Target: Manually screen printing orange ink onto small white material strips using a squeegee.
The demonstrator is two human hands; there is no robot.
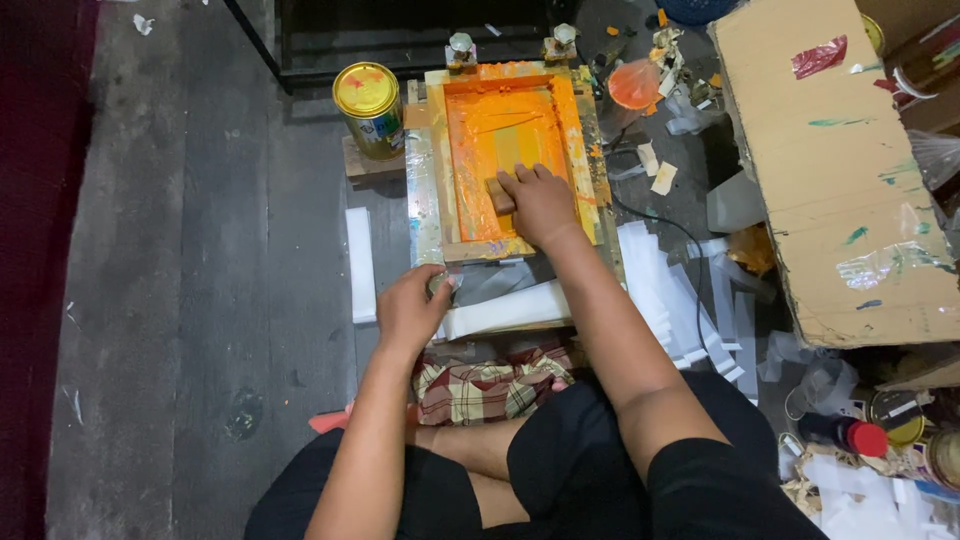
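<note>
Fingers of my right hand (pixel 540 202) are pressed together over the wooden squeegee (pixel 499 196), low in the orange printing frame (pixel 512 150). My left hand (pixel 412 308) curls on the frame's near corner. I judge the squeegee stiff, light, ink-slick; grip its bare wooden back.

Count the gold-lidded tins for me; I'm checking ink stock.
3: one tin left of the frame, two tins at lower right, partly cut off. Clutter may hide more.

Wooden squeegee (pixel 500 196) upright in orange-inked screen frame (pixel 512 150)
</note>
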